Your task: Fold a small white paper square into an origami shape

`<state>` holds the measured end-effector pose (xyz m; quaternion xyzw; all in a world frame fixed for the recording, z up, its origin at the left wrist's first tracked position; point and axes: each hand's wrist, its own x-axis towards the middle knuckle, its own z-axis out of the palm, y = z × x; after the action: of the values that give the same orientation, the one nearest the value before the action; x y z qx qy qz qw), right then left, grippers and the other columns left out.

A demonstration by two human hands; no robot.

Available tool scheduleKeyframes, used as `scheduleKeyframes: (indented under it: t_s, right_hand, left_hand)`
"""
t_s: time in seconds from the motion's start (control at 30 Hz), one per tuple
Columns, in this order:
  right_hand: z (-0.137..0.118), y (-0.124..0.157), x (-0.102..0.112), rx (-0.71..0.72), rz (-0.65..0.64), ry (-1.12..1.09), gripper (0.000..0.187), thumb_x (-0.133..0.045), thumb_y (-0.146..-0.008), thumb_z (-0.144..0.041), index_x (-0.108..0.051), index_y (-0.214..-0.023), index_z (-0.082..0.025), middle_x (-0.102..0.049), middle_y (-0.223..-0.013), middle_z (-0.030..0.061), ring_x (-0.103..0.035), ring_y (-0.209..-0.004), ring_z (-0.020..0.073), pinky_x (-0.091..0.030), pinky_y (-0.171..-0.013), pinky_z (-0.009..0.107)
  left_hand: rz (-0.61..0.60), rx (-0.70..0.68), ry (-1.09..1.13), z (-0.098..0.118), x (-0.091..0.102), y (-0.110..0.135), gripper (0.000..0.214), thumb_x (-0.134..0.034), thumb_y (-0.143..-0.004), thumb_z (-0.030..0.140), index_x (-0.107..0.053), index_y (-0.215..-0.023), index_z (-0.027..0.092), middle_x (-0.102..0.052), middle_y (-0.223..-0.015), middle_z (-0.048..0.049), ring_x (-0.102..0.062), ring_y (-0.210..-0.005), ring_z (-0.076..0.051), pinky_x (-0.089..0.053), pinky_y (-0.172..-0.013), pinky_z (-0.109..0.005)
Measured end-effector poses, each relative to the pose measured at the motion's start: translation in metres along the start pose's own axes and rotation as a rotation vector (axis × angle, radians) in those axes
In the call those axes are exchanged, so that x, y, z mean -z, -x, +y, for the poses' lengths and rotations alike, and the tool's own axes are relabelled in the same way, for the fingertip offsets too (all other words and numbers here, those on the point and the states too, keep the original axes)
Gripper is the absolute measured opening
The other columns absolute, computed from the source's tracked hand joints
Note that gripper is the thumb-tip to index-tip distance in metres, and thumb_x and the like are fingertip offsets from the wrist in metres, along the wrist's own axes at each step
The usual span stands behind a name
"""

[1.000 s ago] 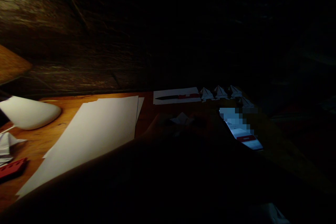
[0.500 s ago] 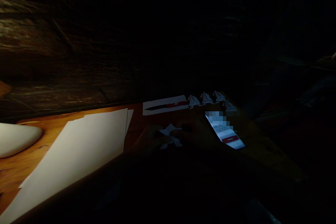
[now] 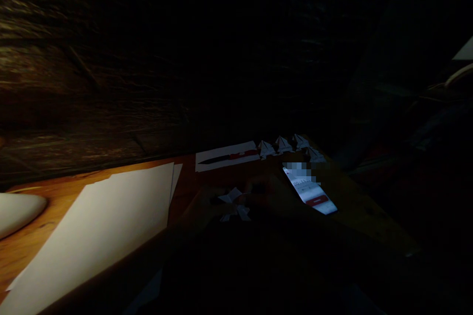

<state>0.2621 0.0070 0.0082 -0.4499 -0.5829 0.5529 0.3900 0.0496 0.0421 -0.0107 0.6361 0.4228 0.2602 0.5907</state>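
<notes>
In the dim middle of the head view, a small white folded paper (image 3: 241, 213) with several points spread out is held between my hands. My left hand (image 3: 201, 206) closes on its left side. From the right, my right hand (image 3: 271, 197) reaches over with its fingers at the upper right part of the paper. Deep shadow hides most of both hands. Beyond them several finished-looking folded paper pieces (image 3: 284, 144) stand in a group. A knife with a red handle (image 3: 221, 158) lies on a small white paper sheet (image 3: 205, 155).
A lit phone (image 3: 314, 194) with a timer lies right of my hands. Large white paper sheets (image 3: 121, 216) cover the left of the wooden table (image 3: 33, 229). At the far left edge sits a smooth white object (image 3: 20, 211). A dark rough wall (image 3: 74, 98) rises behind.
The view has shifted slightly, so the tabletop things appear lower and further left. Around the folded paper my right fingers have moved a little; both hands stay at it.
</notes>
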Motion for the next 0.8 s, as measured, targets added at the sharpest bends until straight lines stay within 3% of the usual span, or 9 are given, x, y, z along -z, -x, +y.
scheduleKeyframes:
  t_s: [0.13, 0.3, 0.4, 0.53, 0.63, 0.8]
  right_hand:
    - [0.000, -0.002, -0.001, 0.000, 0.067, 0.012, 0.034, -0.078, -0.077, -0.048, -0.067, -0.078, -0.016, -0.064, -0.074, 0.0005, -0.057, -0.068, 0.0134, -0.042, -0.060, 0.024]
    - [0.018, -0.008, -0.002, 0.093, 0.001, 0.023, 0.028, -0.078, -0.078, -0.041, -0.071, -0.094, -0.018, -0.072, -0.096, 0.0031, -0.066, -0.088, 0.0190, -0.049, -0.078, 0.029]
    - [0.022, -0.010, 0.000, 0.130, 0.054, 0.070, 0.019, -0.074, -0.081, -0.035, -0.071, -0.091, -0.019, -0.072, -0.093, 0.0021, -0.066, -0.086, 0.0190, -0.049, -0.076, 0.029]
    - [0.015, -0.007, 0.001, 0.096, 0.069, 0.013, 0.021, -0.073, -0.081, -0.036, -0.071, -0.092, -0.019, -0.072, -0.092, 0.0022, -0.066, -0.085, 0.0195, -0.050, -0.073, 0.029]
    - [0.007, -0.004, 0.001, 0.094, 0.041, 0.008, 0.023, -0.074, -0.080, -0.037, -0.071, -0.094, -0.019, -0.072, -0.093, 0.0025, -0.065, -0.087, 0.0205, -0.050, -0.076, 0.031]
    - [0.003, -0.003, 0.002, 0.099, 0.020, 0.027, 0.020, -0.076, -0.077, -0.034, -0.069, -0.086, -0.018, -0.069, -0.087, 0.0013, -0.063, -0.085, 0.0205, -0.048, -0.077, 0.031]
  left_hand:
    - [0.128, -0.036, 0.028, -0.002, -0.002, -0.004, 0.027, -0.080, -0.064, 0.036, -0.075, -0.079, 0.014, -0.070, -0.067, -0.0031, -0.059, -0.058, -0.014, -0.044, -0.053, -0.022]
    - [0.258, -0.055, 0.035, -0.003, -0.003, -0.007, 0.030, -0.078, -0.067, 0.042, -0.074, -0.078, 0.014, -0.074, -0.073, -0.0066, -0.067, -0.068, -0.020, -0.051, -0.059, -0.026]
    - [0.275, -0.074, -0.026, 0.001, -0.004, -0.006, 0.029, -0.077, -0.066, 0.042, -0.071, -0.069, 0.014, -0.072, -0.069, -0.0059, -0.067, -0.068, -0.020, -0.051, -0.058, -0.025]
    - [0.208, -0.085, -0.132, 0.001, -0.002, -0.004, 0.032, -0.074, -0.071, 0.047, -0.073, -0.073, 0.014, -0.072, -0.071, -0.0048, -0.065, -0.068, -0.020, -0.050, -0.057, -0.025]
    - [0.141, -0.055, -0.179, -0.005, 0.003, -0.003, 0.033, -0.072, -0.082, 0.045, -0.072, -0.084, 0.013, -0.071, -0.082, -0.0046, -0.066, -0.076, -0.021, -0.054, -0.064, -0.028]
    - [0.113, -0.033, -0.185, -0.007, 0.004, 0.000, 0.034, -0.061, -0.098, 0.036, -0.059, -0.125, 0.015, -0.061, -0.125, -0.0095, -0.064, -0.106, -0.023, -0.057, -0.090, -0.043]
